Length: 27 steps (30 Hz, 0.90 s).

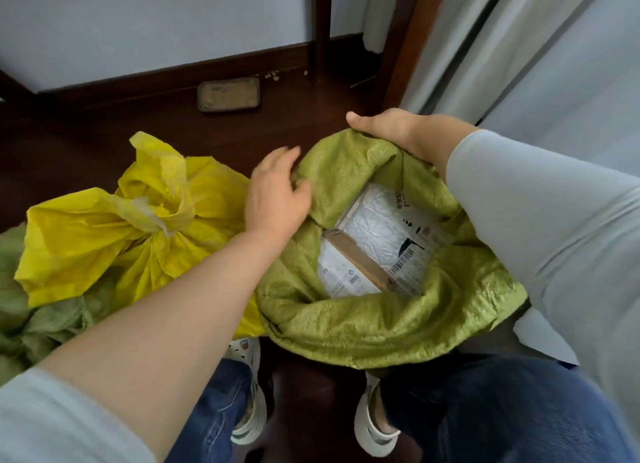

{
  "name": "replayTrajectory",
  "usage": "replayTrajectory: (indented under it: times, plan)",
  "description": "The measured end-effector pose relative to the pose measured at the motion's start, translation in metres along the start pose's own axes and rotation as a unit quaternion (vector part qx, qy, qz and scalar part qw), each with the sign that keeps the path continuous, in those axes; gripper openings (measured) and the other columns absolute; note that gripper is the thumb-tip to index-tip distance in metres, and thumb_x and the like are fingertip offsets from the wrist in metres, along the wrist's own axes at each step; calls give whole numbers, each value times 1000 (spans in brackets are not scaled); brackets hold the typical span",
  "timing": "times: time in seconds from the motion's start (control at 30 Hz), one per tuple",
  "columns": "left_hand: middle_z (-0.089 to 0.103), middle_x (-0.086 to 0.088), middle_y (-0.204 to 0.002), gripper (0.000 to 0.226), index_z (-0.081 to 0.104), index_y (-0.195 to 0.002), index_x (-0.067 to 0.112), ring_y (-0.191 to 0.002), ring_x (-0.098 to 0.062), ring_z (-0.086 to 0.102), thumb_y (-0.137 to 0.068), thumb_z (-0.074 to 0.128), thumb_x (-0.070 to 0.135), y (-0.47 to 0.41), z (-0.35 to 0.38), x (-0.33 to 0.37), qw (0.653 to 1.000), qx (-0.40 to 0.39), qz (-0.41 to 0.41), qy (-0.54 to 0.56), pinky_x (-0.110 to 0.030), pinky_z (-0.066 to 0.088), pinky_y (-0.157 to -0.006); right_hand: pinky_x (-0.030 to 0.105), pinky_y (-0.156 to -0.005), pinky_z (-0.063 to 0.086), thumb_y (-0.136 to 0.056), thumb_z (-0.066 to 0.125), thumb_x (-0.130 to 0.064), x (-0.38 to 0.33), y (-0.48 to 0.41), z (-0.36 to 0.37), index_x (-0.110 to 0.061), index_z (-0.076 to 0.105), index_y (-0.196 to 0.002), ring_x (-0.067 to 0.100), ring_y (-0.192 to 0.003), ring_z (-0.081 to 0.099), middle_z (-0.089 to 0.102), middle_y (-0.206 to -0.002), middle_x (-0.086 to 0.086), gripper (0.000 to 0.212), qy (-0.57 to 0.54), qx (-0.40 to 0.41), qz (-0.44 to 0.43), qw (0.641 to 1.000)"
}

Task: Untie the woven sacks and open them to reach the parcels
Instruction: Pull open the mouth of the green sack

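Feet: white sandals (247, 393) and blue jeans (221, 386), planted on either side of the work.
Green woven sack (363, 324): just ahead of the feet, untied, its mouth rolled back into a wide collar.
Parcels: a white padded mailer (381, 227) with a barcode label and a cardboard box (360, 258) lie exposed in the opening.
Left hand (277, 192): laid on the left rim with fingers stretched and motion-blurred; no firm grip is visible.
Right hand (391, 133): clamped over the far rim, fingers curled into the cloth.
Doing it well: the hands are apart on opposite edges. Likely best to draw the rim outward and down evenly, so the stiff weave folds rather than springing back over the parcels.
Yellow woven sack (104, 237): to the left, touching the green one, knotted at the neck (162, 227) and not yet opened.
Second green sack (34, 324): slumped at the far left.
Floor (104, 133): dark polished wood; a flat tan object (228, 93) lies by the skirting board (173, 78).
Room: pale wall (138, 19), a dark wooden post (323, 29), grey curtain (519, 47) at right.
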<state>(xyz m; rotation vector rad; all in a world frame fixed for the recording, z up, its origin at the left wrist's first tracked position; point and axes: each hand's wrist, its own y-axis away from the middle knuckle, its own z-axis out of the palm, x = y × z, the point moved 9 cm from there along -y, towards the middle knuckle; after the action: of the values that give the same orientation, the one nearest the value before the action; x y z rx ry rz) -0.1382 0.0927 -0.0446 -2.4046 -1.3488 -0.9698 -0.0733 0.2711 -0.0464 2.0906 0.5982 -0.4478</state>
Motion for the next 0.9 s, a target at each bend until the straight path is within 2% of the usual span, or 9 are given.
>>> replayTrajectory:
  times: [0.13,0.2,0.27,0.4,0.47,0.57,0.63,0.77,0.9]
  plan:
    - [38,-8,-148,86,10,-149,16,-135,-23,36,-85,54,52,3,39,51,987,-143,71,-6,-41,30,-112,37,-104,36,-93,34,-58,-14,2,8,-8,46,-134,30,-126,47,49,-138,12,65,-39,-3,-19,999]
    - [60,-12,-124,60,37,-140,18,-116,-32,53,-90,49,49,-4,41,47,990,-118,59,-41,-42,44,-96,39,-109,30,-94,27,-60,-15,7,8,-9,42,-137,29,-131,42,44,-142,11,69,-46,2,-15,999]
    - [67,-16,-100,28,63,-96,12,-100,-36,59,-94,48,36,-14,32,38,997,-66,26,12,-39,45,-79,39,-109,27,-94,21,-61,-19,17,-12,-10,46,-133,31,-130,41,46,-140,13,68,71,99,-50,991]
    - [64,-20,-86,31,54,-70,12,-89,-37,59,-93,51,32,-25,23,22,997,-47,-31,47,-33,37,-67,41,-98,24,-82,49,-45,-45,90,-26,-18,62,-113,34,-114,50,57,-120,10,43,314,413,-289,805]
    - [60,-12,-77,31,56,-68,13,-85,-33,59,-92,53,33,-30,23,22,996,-59,-39,45,-30,35,-65,40,-90,30,-68,61,-43,-41,112,-4,-15,60,-118,35,-108,54,57,-120,11,57,351,451,-327,752]
    - [58,-6,-70,33,58,-68,12,-79,-30,59,-89,57,37,-31,26,20,992,-85,-66,70,-34,43,-65,50,-101,31,-70,70,-47,-12,77,16,-8,26,-144,36,-127,37,32,-143,18,95,427,325,-202,820]
    - [68,-14,-86,34,67,-84,7,-86,-32,64,-87,61,40,-33,27,12,987,-94,-86,101,-42,53,-79,53,-104,26,-80,65,-27,11,55,1,-11,13,-147,36,-132,26,18,-148,20,86,444,289,-114,841]
    - [69,-8,-92,29,67,-103,12,-84,-24,67,-85,65,35,-34,23,-13,966,-144,-147,154,-35,56,-78,47,-99,39,-88,46,-2,42,31,-30,-20,40,-139,41,-119,41,35,-132,20,54,340,201,-75,916]
    - [64,0,-80,22,63,-103,21,-72,-12,63,-83,68,29,-32,24,-23,935,-206,-199,208,-23,52,-64,31,-91,47,-84,59,0,68,22,-46,-18,60,-123,27,-104,57,63,-109,9,42,168,49,-35,984]
